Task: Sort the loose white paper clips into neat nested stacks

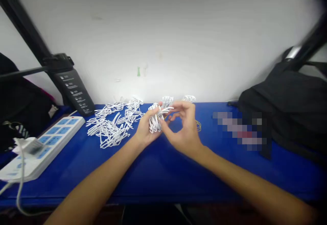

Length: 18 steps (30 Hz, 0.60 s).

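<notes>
My left hand (pixel 146 128) is closed around a bundle of white bent-wire hooks (pixel 155 123), held above the blue table. From the right, my right hand (pixel 182 126) reaches to the same bundle, its thumb and fingertips pinching at the wires. Where the fingers meet the wires, the details are partly hidden. To the left lies a loose, tangled pile of the same white wire hooks (pixel 112 126). Behind my hands, near the wall, stand two gathered bundles, one white bundle (pixel 167 101) and another white bundle (pixel 189 98). Yellow rubber bands (pixel 198 125) lie just right of my right hand.
A white power strip (pixel 61 133) with a plugged-in charger and cable runs along the left. Behind it, a dark bottle (pixel 76 89) leans by a black post. A black bag (pixel 286 106) sits at the right, beside a blurred patch on the blue table (pixel 158 174).
</notes>
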Each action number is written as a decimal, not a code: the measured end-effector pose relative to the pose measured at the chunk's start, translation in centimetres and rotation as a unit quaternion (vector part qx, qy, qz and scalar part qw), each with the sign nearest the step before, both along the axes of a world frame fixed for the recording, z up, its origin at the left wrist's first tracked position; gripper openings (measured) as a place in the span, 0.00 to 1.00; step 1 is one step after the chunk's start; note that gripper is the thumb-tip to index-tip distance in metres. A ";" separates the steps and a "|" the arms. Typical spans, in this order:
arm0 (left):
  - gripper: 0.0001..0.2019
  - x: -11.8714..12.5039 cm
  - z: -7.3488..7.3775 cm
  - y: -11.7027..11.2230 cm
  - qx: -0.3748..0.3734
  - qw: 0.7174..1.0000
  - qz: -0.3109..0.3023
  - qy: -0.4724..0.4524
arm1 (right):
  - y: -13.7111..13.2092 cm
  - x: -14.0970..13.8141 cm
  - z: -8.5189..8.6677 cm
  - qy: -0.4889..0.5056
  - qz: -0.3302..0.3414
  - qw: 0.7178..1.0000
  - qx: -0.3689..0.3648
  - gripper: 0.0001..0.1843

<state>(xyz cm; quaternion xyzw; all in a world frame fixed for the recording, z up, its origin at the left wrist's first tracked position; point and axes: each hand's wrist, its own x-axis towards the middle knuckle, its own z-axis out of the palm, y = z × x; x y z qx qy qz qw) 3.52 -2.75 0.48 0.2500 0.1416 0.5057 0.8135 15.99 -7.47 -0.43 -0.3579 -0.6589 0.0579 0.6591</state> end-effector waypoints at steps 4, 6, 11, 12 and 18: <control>0.11 -0.1 -0.3 0.2 0.003 1.000 -0.011 -0.010 | -0.4 0.1 0.1 0.005 -0.038 0.998 0.043 0.24; 0.11 -0.1 -0.5 0.4 0.005 1.000 -0.007 -0.014 | -0.8 0.5 0.4 -0.035 -0.045 0.997 0.048 0.16; 0.11 -0.2 -0.8 0.7 0.012 1.000 -0.003 -0.012 | -1.3 1.3 0.8 -0.108 -0.028 0.993 0.050 0.09; 0.11 -0.2 -0.8 0.7 0.012 1.000 -0.006 -0.012 | -1.3 1.4 0.7 -0.111 -0.029 0.992 0.043 0.10; 0.11 0.1 -1.0 0.4 0.007 1.000 -0.010 -0.003 | -0.9 1.1 0.5 -0.111 -0.043 0.993 -0.004 0.06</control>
